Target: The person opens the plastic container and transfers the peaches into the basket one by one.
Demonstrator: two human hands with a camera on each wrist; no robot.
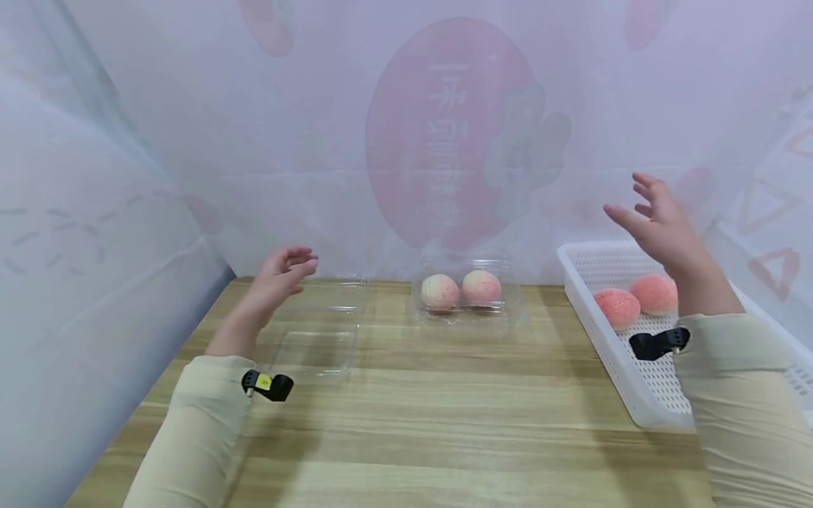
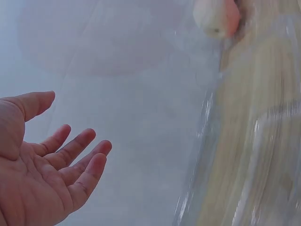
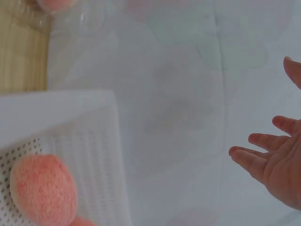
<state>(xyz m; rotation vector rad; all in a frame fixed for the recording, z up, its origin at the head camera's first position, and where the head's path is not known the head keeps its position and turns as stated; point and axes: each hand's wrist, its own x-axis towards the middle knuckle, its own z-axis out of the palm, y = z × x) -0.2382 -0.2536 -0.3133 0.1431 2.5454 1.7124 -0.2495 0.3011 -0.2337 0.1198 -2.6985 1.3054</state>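
A reach into the white basket point(image 1: 615, 363) was best made from above, over its rim. Well left of it lay a clear tray point(image 1: 317, 353), its edges hard to make out; such thin plastic probably wanted light handling, as did the clear box point(image 1: 460, 319) between them. The right hand point(image 1: 663, 226) hung raised above the basket, thumb spread, grasping nothing; the left hand point(image 1: 276, 279), well left of the basket, hung loosely bent, also unburdened. Two pink rounds point(image 1: 616, 308) sat inside the basket, two paler rounds point(image 1: 440, 292) left of it, boxed.
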